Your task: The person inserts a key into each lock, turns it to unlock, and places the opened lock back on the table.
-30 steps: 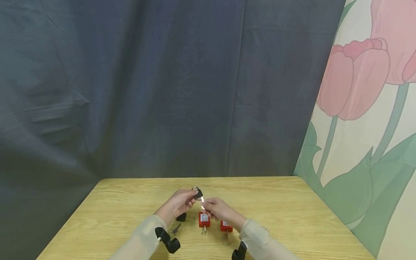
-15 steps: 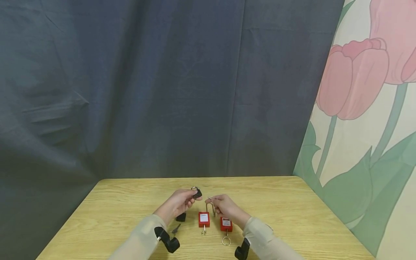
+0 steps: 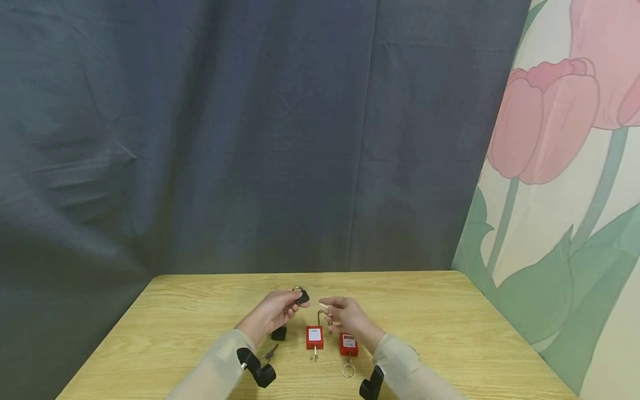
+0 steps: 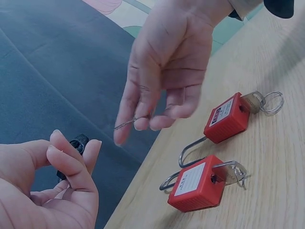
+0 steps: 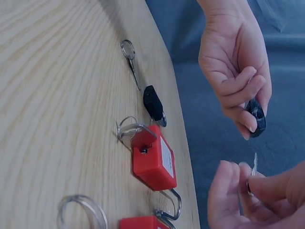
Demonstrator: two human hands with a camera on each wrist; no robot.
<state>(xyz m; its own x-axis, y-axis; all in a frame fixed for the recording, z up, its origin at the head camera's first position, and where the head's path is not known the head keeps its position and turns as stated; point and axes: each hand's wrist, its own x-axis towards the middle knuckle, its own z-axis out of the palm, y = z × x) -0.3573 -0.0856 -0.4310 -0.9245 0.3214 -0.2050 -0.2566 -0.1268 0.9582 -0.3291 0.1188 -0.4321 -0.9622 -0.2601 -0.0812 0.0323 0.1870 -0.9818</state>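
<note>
My left hand [image 3: 272,315] pinches a small black padlock [image 3: 303,298] between thumb and fingers, above the table. In the right wrist view the underside of that black padlock [image 5: 258,119] faces my other hand. My right hand [image 3: 350,318] holds a thin metal key [image 5: 255,163] between thumb and fingers, its blade pointing toward the padlock with a short gap between them. The left wrist view shows my right hand [image 4: 167,71] with the key [image 4: 125,125] at its fingertips.
Below the hands, two red padlocks [image 3: 314,336] [image 3: 348,344] lie on the wooden table [image 3: 200,328], each with a key and ring at its bottom. Left of them lie another black padlock [image 3: 279,334] and a loose key [image 3: 270,353]. A dark curtain [image 3: 275,166] hangs behind.
My right hand has drawn back to the right with the key, away from the black padlock, and its fingers have shifted on the key. My left hand has stayed almost still.
</note>
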